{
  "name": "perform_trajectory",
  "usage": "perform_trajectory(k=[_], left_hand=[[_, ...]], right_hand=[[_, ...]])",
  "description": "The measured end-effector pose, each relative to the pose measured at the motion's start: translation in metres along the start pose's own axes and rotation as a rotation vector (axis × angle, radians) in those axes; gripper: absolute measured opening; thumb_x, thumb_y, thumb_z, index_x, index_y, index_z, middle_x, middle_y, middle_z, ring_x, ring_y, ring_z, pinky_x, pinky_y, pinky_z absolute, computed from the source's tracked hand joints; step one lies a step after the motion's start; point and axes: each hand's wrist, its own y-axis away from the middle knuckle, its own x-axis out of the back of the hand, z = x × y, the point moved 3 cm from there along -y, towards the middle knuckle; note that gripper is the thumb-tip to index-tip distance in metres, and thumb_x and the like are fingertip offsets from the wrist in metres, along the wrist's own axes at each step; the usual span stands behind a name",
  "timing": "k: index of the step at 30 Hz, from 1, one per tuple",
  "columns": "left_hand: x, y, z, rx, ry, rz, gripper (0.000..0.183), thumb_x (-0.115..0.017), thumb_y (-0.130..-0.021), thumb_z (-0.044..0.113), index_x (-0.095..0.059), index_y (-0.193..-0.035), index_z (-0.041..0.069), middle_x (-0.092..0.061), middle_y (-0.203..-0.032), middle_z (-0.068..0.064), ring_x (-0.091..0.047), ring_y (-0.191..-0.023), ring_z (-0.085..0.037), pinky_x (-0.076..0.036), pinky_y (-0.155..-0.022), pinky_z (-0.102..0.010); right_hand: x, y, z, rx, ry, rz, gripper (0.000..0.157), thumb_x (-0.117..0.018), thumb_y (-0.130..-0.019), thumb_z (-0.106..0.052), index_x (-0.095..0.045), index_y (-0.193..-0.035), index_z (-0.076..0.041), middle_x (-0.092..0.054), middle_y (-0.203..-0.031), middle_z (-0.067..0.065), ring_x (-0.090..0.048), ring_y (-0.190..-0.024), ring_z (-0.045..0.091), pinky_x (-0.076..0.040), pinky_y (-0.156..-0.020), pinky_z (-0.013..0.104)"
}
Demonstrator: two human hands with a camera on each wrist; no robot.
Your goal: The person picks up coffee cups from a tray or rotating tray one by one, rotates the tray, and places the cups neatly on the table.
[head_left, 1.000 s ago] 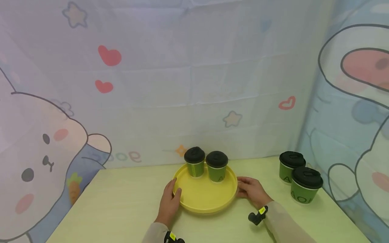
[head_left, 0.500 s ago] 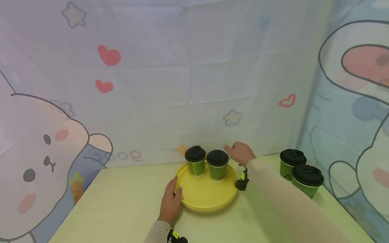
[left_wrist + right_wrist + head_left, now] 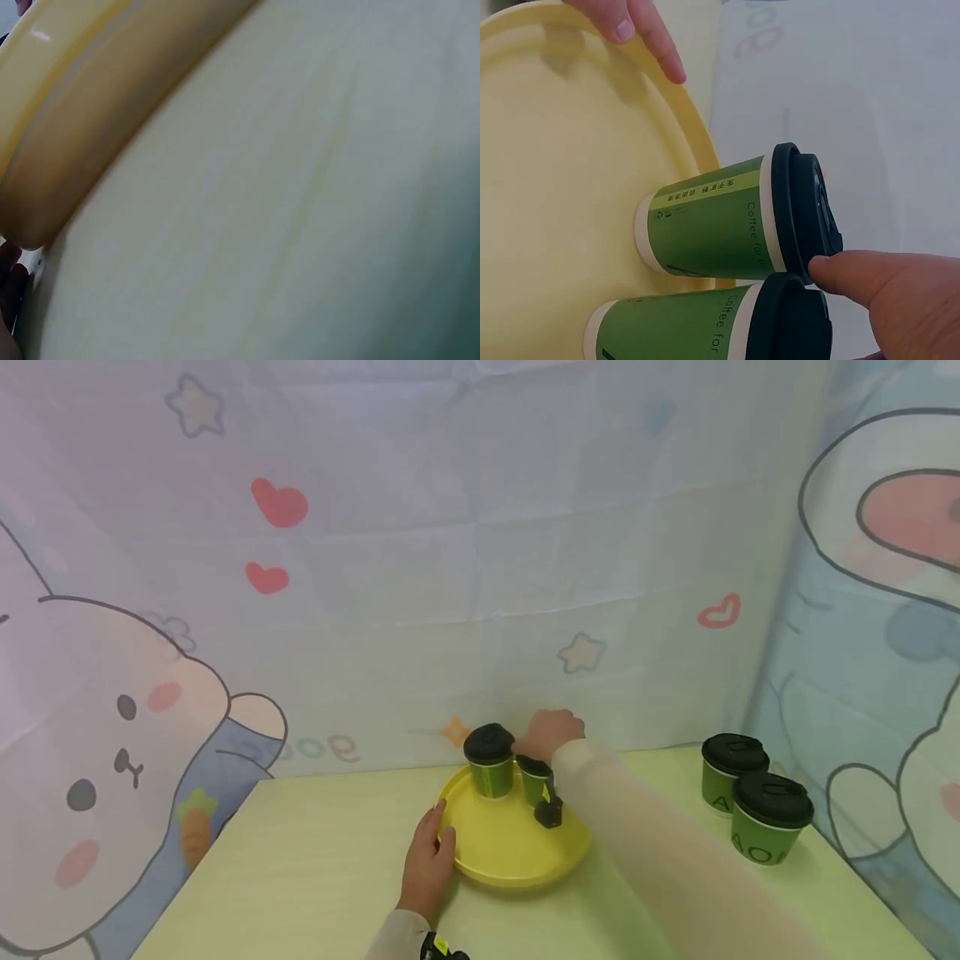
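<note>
In the head view a round yellow tray (image 3: 510, 860) lies on the table. Two green paper coffee cups with black lids, the left cup (image 3: 492, 779) and the right cup (image 3: 532, 787), stand upright on its far part. My left hand (image 3: 427, 868) rests against the tray's left rim, fingers straight. Above the right cup is my right hand (image 3: 551, 734), its forearm hiding part of the tray. The right wrist view shows its thumb (image 3: 847, 274) beside the lids, at the lower edge of the left cup's lid (image 3: 804, 202); its other fingers are hidden.
Two more lidded green coffee cups, a rear cup (image 3: 729, 772) and a front cup (image 3: 768, 818), stand at the table's right side. A printed cloth (image 3: 420, 568) hangs behind the pale table (image 3: 300, 860).
My right hand has left the tray's right rim, gone up past the far right of the tray, then left over the right cup. The left hand stays at the left rim.
</note>
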Motion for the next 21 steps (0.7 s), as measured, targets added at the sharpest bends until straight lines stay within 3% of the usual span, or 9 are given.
perform_trajectory(k=[12, 16, 21], left_hand=[[0.0, 0.001, 0.003, 0.008, -0.031, 0.011, 0.047, -0.051, -0.105, 0.017, -0.049, -0.151, 0.008, -0.043, -0.153, -0.023, -0.04, -0.141, -0.042, -0.035, -0.113, -0.057], [0.0, 0.0, 0.003, 0.013, -0.032, 0.019, 0.046, -0.051, -0.105, 0.015, -0.05, -0.15, 0.008, -0.044, -0.153, -0.023, -0.041, -0.141, -0.041, -0.035, -0.113, -0.056], [0.001, 0.0, 0.004, 0.033, -0.025, 0.015, 0.046, -0.051, -0.105, 0.016, -0.05, -0.15, 0.008, -0.044, -0.153, -0.022, -0.04, -0.142, -0.041, -0.036, -0.112, -0.056]], right_hand=[[-0.011, -0.015, 0.008, 0.027, -0.003, 0.022, 0.048, -0.068, -0.082, -0.059, -0.07, -0.08, -0.011, -0.07, -0.088, 0.006, -0.062, -0.091, 0.031, -0.05, -0.083, 0.05], [-0.003, -0.022, 0.013, 0.045, -0.001, 0.009, 0.036, -0.07, -0.079, -0.048, -0.069, -0.075, -0.012, -0.067, -0.085, 0.005, -0.06, -0.089, 0.031, -0.048, -0.083, 0.05], [0.029, -0.02, 0.018, 0.089, -0.027, -0.034, 0.03, -0.066, -0.079, -0.04, -0.058, -0.067, -0.014, -0.057, -0.073, 0.003, -0.053, -0.077, 0.027, -0.045, -0.071, 0.044]])
